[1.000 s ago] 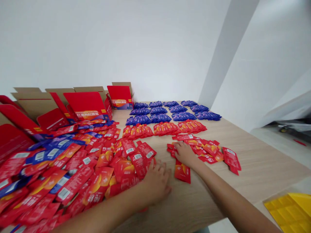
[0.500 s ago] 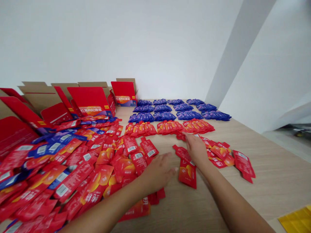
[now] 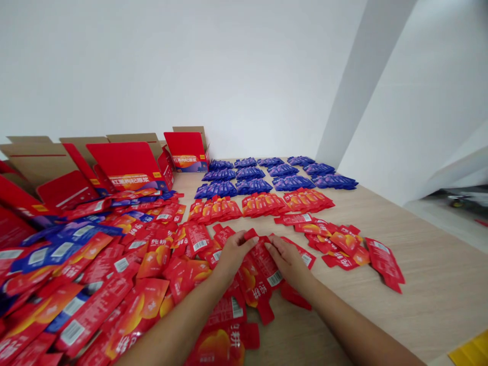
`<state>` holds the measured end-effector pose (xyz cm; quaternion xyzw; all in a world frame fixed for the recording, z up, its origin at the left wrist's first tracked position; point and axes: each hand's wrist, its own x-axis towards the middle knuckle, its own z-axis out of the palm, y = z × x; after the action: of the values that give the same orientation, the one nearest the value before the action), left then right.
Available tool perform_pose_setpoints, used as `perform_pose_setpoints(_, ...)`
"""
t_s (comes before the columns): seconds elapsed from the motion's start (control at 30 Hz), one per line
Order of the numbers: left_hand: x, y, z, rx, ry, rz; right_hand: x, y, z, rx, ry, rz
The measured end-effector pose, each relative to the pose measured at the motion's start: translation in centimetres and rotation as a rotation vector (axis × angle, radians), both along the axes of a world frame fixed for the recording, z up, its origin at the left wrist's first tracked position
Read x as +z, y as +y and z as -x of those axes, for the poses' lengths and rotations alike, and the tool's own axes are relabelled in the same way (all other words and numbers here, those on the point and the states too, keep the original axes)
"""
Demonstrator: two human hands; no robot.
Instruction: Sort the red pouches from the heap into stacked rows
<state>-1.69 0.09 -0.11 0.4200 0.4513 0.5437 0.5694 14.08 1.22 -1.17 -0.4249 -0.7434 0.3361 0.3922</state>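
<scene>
My left hand (image 3: 233, 258) is closed, its thumb and fingers pinching the top end of an orange-and-red pouch (image 3: 249, 278) that hangs over the pile. Close beside it, my right hand (image 3: 288, 260) has its fingertips closed on another red pouch (image 3: 267, 262), whose barcode side faces me. The two pouches overlap between my hands. Under and behind my right hand lie more red pouches (image 3: 308, 258) on the table. A large heap of red and blue pouches (image 3: 122, 300) spreads to the left, partly beneath my left forearm.
Open red cartons (image 3: 124, 160) stand at the back left. Fanned blue pouch groups (image 3: 249, 173) line the back, with fanned red groups (image 3: 263, 204) in front. A loose red cluster (image 3: 345, 244) and a single pouch (image 3: 385, 262) lie right. Something yellow (image 3: 473, 351) shows at the lower right corner.
My right hand has drawn back from the red groups toward me and left. My left hand has risen slightly beside it, and both hands now grip red pouches.
</scene>
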Motion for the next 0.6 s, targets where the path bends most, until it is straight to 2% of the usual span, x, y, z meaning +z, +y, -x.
perform_pose_setpoints(0.1,-0.2,0.1,0.2,0.058,0.130,-0.080,-0.2,-0.6,0.6,0.099,0.095,0.158)
perform_pose_setpoints(0.2,-0.3,0.2,0.5,0.140,0.200,-0.112,-0.3,-1.3,1.1,0.334,0.290,0.455)
perform_pose_setpoints(0.27,-0.4,0.1,0.5,0.197,0.208,-0.082,-0.3,-1.7,1.3,0.446,0.368,0.597)
perform_pose_setpoints(0.4,-0.2,-0.3,0.4,0.240,0.174,-0.003,-0.2,-2.3,1.7,0.421,0.481,0.700)
perform_pose_setpoints(0.47,0.1,-0.5,0.3,0.255,0.177,0.013,-0.1,-2.6,1.7,0.434,0.574,0.820)
perform_pose_setpoints(0.6,0.6,-0.8,0.2,0.299,0.140,0.042,0.1,-3.2,1.9,0.658,0.671,1.159)
